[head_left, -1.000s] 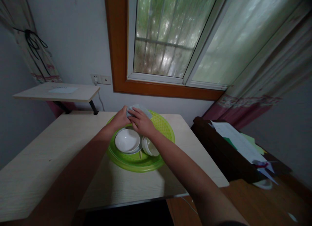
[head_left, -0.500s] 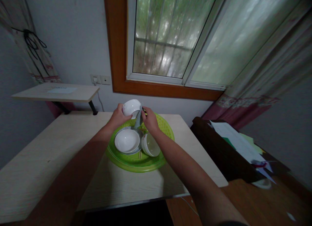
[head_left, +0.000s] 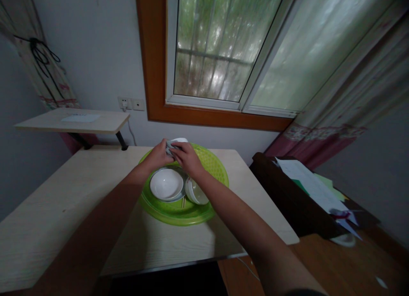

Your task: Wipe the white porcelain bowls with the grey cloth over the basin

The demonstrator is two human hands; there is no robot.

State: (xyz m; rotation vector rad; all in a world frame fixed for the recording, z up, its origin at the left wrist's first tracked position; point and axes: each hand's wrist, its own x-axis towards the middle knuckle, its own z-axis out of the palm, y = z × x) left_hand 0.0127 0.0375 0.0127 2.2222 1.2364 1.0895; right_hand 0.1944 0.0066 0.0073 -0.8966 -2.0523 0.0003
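Observation:
My left hand (head_left: 159, 154) grips a white bowl (head_left: 179, 139), of which only the far rim shows past my fingers. A grey cloth (head_left: 169, 148) is bunched in my right hand (head_left: 187, 157), whose fingers press it against the bowl's near side. Both hands are over the back part of a round green tray (head_left: 179, 220). On the tray, a white bowl (head_left: 166, 184) stands upright in a metal dish, and another bowl (head_left: 196, 192) leans on its side to the right. Chopstick tips (head_left: 183, 202) show between them.
The tray rests on a pale wooden table (head_left: 96, 181). A raised shelf (head_left: 96, 126) with a paper (head_left: 80, 117) stands at the back left. Right of the table, a dark piece of furniture (head_left: 275, 193) bears papers (head_left: 313, 185). Behind is a window with a brown frame (head_left: 207, 120).
The bowl in my left hand has tilted and dropped lower, its inside now hidden. My right hand has moved left with the cloth, from beside the bowl onto it.

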